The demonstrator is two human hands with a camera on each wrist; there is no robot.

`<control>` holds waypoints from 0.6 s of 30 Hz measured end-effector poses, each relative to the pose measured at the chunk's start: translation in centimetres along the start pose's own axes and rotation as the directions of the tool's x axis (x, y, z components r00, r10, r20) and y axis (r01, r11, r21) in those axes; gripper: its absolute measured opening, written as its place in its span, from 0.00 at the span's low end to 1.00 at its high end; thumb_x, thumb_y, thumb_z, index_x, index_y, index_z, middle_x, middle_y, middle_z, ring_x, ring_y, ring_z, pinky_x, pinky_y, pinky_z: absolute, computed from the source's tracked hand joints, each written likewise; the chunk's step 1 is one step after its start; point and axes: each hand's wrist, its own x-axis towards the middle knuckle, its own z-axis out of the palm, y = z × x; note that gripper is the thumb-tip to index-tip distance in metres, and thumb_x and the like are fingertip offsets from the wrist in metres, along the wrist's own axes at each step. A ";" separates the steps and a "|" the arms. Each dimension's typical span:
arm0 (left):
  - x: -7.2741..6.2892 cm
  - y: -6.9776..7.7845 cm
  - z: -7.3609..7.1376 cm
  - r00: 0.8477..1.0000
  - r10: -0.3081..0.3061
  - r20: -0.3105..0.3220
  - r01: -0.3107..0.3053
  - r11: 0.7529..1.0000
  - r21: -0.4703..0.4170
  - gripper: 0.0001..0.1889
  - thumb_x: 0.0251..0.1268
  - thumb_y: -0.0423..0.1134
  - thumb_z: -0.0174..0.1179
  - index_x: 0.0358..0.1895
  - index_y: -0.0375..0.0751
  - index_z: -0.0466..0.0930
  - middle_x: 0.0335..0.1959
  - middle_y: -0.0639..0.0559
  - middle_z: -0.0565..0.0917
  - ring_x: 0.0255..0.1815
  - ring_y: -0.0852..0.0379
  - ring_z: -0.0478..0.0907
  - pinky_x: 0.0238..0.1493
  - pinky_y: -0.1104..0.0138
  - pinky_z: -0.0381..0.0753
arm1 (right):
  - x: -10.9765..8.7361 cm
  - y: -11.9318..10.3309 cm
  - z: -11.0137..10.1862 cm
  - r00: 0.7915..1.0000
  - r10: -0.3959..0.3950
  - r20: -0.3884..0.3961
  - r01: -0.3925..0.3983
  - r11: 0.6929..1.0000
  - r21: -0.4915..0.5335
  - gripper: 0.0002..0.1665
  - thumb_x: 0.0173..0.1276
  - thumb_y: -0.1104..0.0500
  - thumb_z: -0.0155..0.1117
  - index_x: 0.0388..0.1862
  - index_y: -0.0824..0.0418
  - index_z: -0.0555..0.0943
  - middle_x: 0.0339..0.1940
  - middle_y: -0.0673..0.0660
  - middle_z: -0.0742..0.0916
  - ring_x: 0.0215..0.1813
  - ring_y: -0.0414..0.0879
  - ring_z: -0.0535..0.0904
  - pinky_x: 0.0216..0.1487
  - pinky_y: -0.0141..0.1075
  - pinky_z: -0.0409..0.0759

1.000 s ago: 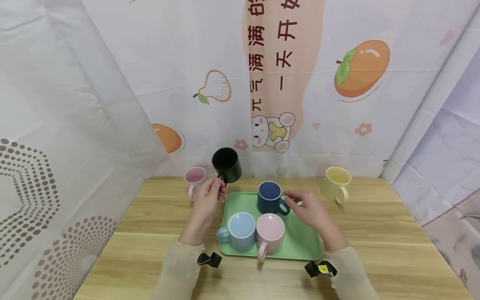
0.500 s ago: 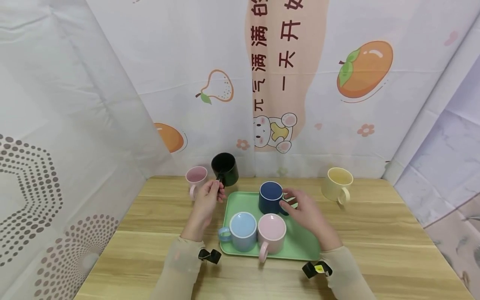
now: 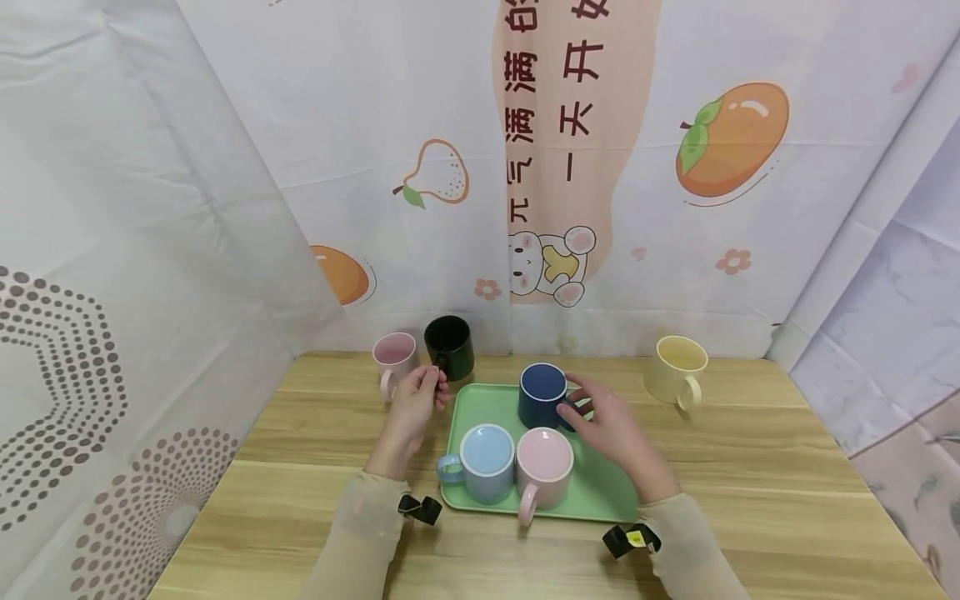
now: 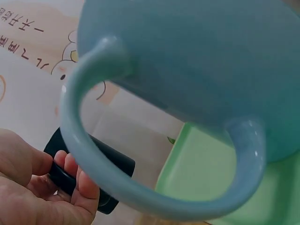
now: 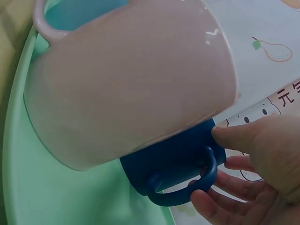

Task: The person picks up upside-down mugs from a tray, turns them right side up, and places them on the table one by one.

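My left hand (image 3: 414, 402) pinches the handle of a black mug (image 3: 450, 348) at the back of the table, beside a dusty-pink mug (image 3: 395, 354). In the left wrist view, the thumb and curled fingers close on that black handle. A green tray (image 3: 480, 404) bears a dark blue mug (image 3: 542, 396), a light blue mug (image 3: 487, 462) and a pale pink mug (image 3: 543, 467). At the dark blue mug, my right hand (image 3: 603, 421) has its thumb near the rim and its fingers curled about the handle (image 5: 180, 194), as the right wrist view shows.
A yellow mug (image 3: 677, 371) stands at the back right of the wooden table (image 3: 757, 492), outside the tray. Printed cloth (image 3: 450, 250) hangs directly behind the table's far edge and along its sides.
The black mug has come down in my left hand, to beside the dusty-pink mug. My right hand has moved slightly left, closing in on the dark blue mug's handle.
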 end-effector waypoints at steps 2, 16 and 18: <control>0.1 -0.2 -0.1 1.000 -0.002 -0.003 0.002 1.000 0.004 0.16 0.93 0.37 0.44 0.52 0.26 0.76 0.41 0.44 0.79 0.37 0.55 0.79 0.37 0.71 0.80 | 0.0 0.1 0.1 1.000 -0.004 -0.006 0.004 1.000 -0.002 0.32 0.77 0.60 0.73 0.75 0.70 0.76 0.49 0.67 0.91 0.41 0.55 0.89 0.41 0.45 0.88; 0.5 -1.2 0.0 0.999 -0.049 -0.009 0.049 0.999 0.007 0.18 0.93 0.37 0.43 0.54 0.22 0.75 0.39 0.45 0.78 0.36 0.56 0.77 0.35 0.72 0.80 | 0.3 0.6 0.7 0.999 0.016 -0.040 -0.019 0.997 -0.077 0.33 0.78 0.55 0.74 0.75 0.68 0.77 0.50 0.65 0.89 0.47 0.57 0.89 0.44 0.47 0.89; 0.5 -1.2 0.0 0.999 -0.053 -0.010 0.053 0.999 0.003 0.17 0.93 0.37 0.43 0.53 0.23 0.75 0.39 0.46 0.78 0.35 0.55 0.77 0.35 0.72 0.80 | 0.3 0.6 0.7 0.999 0.001 -0.054 -0.005 0.997 -0.079 0.32 0.78 0.56 0.73 0.74 0.68 0.78 0.50 0.66 0.89 0.47 0.57 0.89 0.43 0.47 0.89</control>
